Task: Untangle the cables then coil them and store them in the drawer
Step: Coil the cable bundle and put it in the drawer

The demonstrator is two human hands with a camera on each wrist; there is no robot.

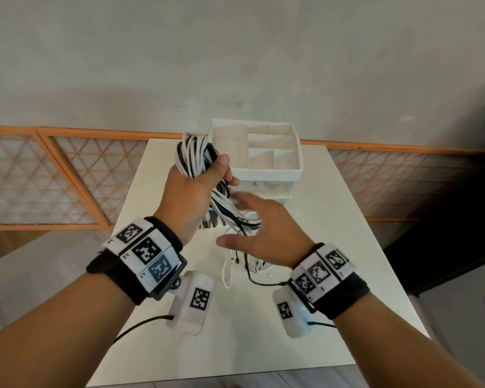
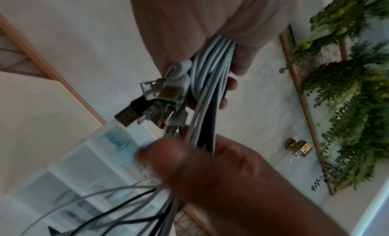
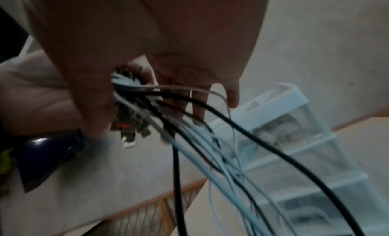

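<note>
Your left hand [image 1: 192, 189] grips cables [image 1: 193, 155]; right hand [image 1: 263, 233] open under loose tails; cables soft, slippery; hold near plugs [image 2: 155, 98].

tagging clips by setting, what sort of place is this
Probably a room in a home or a staged indoor set: a small white table against a plain wall, a white drawer organiser on it, an orange lattice screen behind, and a greenery wall panel.

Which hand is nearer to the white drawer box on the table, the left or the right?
The right hand, though narrowly. It reaches with fingers spread just in front of the drawer box. The left hand grips the cable bundle beside the box's left side.
</note>
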